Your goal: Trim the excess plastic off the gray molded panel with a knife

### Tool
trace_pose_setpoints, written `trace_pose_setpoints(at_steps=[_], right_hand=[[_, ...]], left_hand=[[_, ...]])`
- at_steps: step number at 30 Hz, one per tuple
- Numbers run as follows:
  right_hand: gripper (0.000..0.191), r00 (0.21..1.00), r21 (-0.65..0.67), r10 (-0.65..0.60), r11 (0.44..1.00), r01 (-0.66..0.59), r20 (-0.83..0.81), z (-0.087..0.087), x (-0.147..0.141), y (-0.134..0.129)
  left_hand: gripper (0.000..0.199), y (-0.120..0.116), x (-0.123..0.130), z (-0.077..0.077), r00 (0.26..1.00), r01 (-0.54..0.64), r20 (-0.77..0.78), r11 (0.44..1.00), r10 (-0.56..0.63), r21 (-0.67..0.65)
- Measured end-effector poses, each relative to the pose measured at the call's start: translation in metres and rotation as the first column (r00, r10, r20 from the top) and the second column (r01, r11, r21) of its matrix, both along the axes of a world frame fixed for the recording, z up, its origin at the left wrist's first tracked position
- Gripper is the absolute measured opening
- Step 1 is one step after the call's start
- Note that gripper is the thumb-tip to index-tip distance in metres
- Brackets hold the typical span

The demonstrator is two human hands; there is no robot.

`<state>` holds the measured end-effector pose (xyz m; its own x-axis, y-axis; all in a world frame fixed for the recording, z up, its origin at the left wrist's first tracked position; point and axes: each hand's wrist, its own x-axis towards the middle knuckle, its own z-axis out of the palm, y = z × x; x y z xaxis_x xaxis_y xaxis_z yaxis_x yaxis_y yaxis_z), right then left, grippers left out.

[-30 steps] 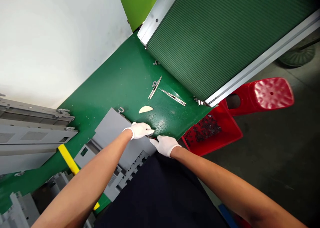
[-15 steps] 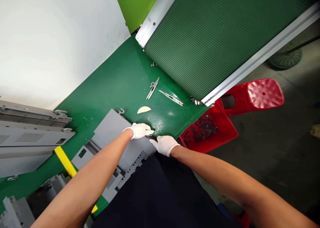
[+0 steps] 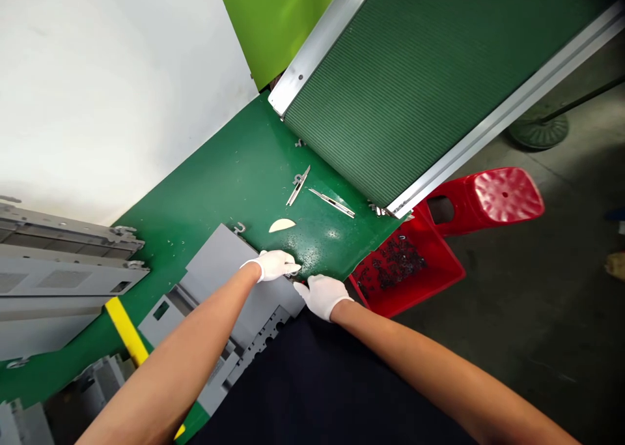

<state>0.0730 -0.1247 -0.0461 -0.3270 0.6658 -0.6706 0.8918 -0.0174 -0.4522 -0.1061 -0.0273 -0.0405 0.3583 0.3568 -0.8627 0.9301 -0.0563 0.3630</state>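
Both my hands wear white gloves and meet at the near corner of a grey metal panel (image 3: 222, 262) lying on the green table (image 3: 219, 178). My left hand (image 3: 274, 264) presses on the panel's corner, fingers curled around a small metal clip that barely shows. My right hand (image 3: 322, 296) is closed just right of it on a small tool with a red bit showing at the fingertips. The clip and the tool are mostly hidden by the gloves.
Two thin metal strips (image 3: 299, 185) (image 3: 334, 202) and a pale half-moon piece (image 3: 282, 225) lie on the table beyond my hands. A ribbed conveyor belt (image 3: 415, 67) runs at the back right. A red bin (image 3: 405, 266) of small dark parts and a red stool (image 3: 488, 197) stand right. Grey panels (image 3: 63, 256) are stacked left.
My hands stay together at the panel's corner with hardly any shift. The view has tipped slightly, so everything sits a little lower in the picture.
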Motion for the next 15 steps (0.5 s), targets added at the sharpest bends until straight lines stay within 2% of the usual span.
trace_pose_setpoints(at_steps=[6, 12, 15], right_hand=[[0.071, 1.0, -0.009, 0.015, 1.0, -0.015, -0.021, -0.005, 0.004, -0.004], [0.073, 0.992, 0.041, 0.124, 0.992, -0.123, -0.021, -0.016, 0.006, -0.002], [0.072, 0.992, 0.047, 0.126, 0.991, -0.125, -0.03, -0.017, 0.007, -0.001]], left_hand=[[0.051, 0.0, 0.001, 0.003, 1.0, -0.003, 0.001, 1.0, 0.003, -0.003], [0.049, 0.001, 0.003, 0.006, 1.0, -0.007, -0.024, 1.0, 0.007, 0.001], [0.046, 0.003, 0.003, 0.007, 1.0, -0.023, -0.013, 1.0, 0.022, -0.009]])
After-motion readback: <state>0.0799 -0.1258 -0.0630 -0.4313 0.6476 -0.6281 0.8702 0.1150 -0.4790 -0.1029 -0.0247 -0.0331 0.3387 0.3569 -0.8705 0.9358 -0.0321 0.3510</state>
